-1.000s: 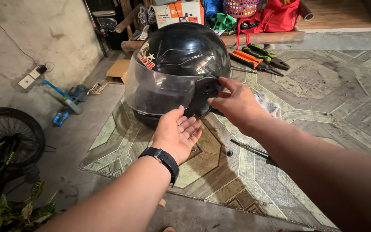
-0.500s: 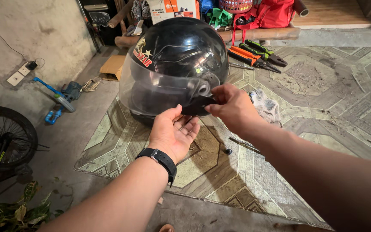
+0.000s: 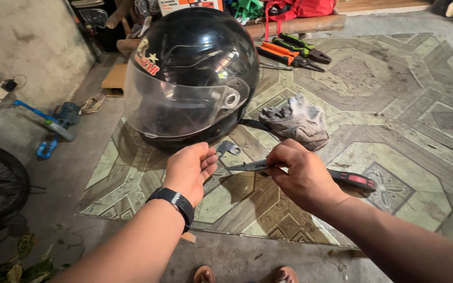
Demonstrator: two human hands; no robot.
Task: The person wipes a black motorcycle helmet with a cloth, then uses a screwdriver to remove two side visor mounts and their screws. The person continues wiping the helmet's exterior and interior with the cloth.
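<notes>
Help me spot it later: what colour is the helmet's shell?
Glossy black helmet, clear visor; head view.

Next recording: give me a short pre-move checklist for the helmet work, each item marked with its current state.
1. Helmet resting steady on the patterned mat: ok.
2. Visor closed over the face opening: ok.
3. Left hand holding the small grey metal part: cannot tell, it may only sit behind the fingers.
4. Right hand gripping the thin tool: ok.
5. Both hands off the helmet: ok.
6. Rag and pliers out of the way of the hands: ok.
</notes>
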